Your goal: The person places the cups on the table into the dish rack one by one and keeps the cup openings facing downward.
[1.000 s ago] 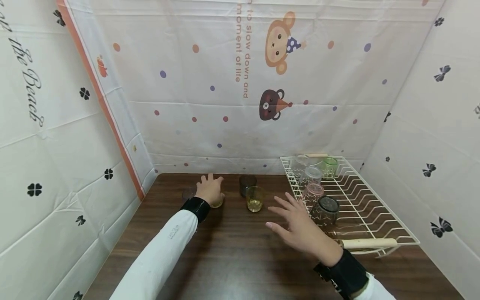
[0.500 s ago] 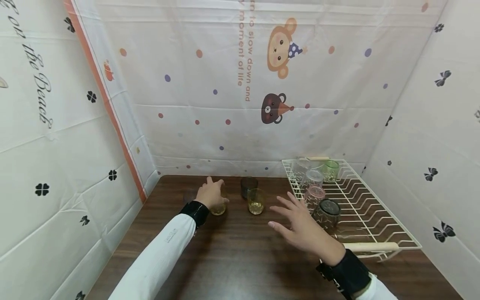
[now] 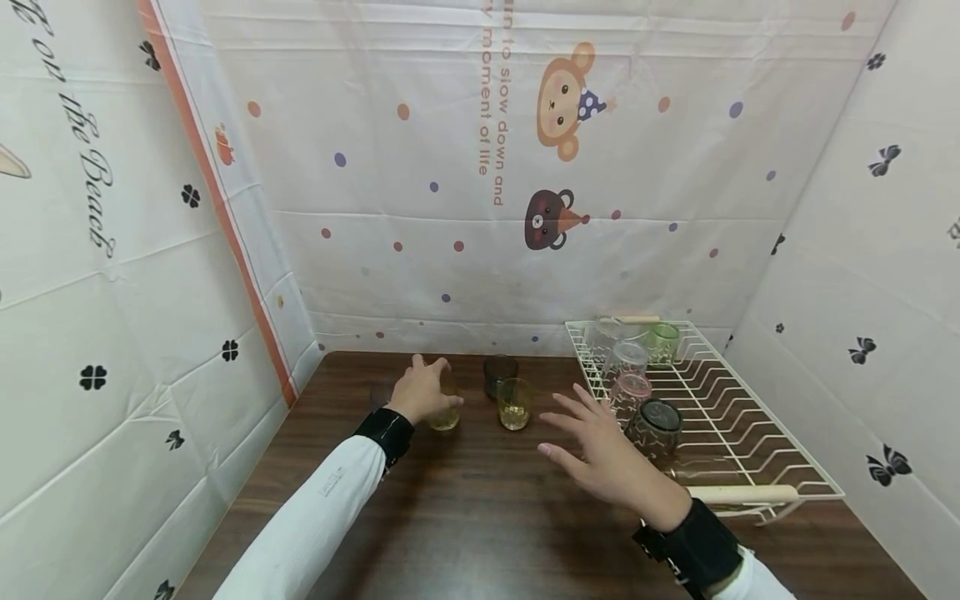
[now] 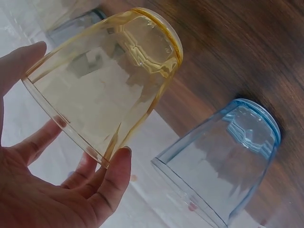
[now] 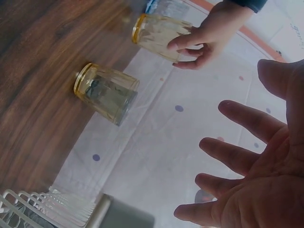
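In the head view my left hand [image 3: 420, 393] has its thumb and fingers around the rim of a clear yellow glass [image 3: 444, 417]. The left wrist view gives the grip close up, with fingertips on both sides of the yellow glass [image 4: 109, 80]. Beside it stands a blue-tinted glass [image 4: 223, 161], mostly hidden behind the hand in the head view. A second yellow glass [image 3: 513, 407] is upright to the right, with a dark glass [image 3: 498, 373] behind it. My right hand [image 3: 600, 454] holds nothing, its fingers spread over the table near the rack.
A white wire dish rack [image 3: 720, 417] occupies the right side of the brown table [image 3: 465, 517]. Along its left side sit clear, pink-tinted [image 3: 628, 396] and dark [image 3: 654, 429] glasses, with a green glass [image 3: 663, 343] at the back. Printed cloth hangs around the table.
My left thumb and fingers have come down around the yellow glass, which has shifted slightly right. The right hand stays nearly still. The head view has tilted a little.
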The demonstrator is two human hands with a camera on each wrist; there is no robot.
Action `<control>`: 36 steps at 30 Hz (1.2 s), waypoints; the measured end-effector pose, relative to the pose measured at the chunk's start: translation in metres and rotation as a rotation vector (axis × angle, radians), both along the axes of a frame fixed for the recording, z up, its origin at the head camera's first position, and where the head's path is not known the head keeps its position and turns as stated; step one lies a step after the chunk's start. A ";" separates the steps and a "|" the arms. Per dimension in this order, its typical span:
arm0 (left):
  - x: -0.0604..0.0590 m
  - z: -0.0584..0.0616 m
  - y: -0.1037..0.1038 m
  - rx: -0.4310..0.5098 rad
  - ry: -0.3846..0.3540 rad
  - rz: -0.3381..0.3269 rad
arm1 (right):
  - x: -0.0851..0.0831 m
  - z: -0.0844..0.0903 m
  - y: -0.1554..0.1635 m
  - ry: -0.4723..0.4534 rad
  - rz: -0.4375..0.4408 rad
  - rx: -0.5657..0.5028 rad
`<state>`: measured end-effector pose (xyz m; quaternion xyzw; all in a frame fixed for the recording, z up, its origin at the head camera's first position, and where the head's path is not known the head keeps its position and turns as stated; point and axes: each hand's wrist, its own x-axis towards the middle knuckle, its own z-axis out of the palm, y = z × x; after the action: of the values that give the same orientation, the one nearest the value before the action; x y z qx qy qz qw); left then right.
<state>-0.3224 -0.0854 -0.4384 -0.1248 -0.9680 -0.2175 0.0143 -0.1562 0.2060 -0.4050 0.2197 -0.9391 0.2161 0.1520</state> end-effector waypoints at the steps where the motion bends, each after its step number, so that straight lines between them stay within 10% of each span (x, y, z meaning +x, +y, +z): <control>1: 0.001 0.000 0.000 0.014 0.002 -0.004 | 0.000 0.000 0.000 -0.003 0.000 -0.002; 15: 0.024 0.007 -0.001 0.338 -0.101 -0.069 | -0.004 0.000 -0.009 -0.015 0.009 -0.051; 28: 0.045 -0.009 0.027 0.992 -0.508 -0.258 | -0.009 0.002 -0.018 -0.055 -0.005 -0.086; 36: 0.053 -0.022 0.045 1.196 -0.583 -0.327 | -0.018 0.000 -0.023 -0.026 -0.004 -0.127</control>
<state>-0.2695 -0.0399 -0.4606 -0.1765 -0.6143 -0.7389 -0.2134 -0.1741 0.1828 -0.4052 0.2050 -0.9258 0.2779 0.1537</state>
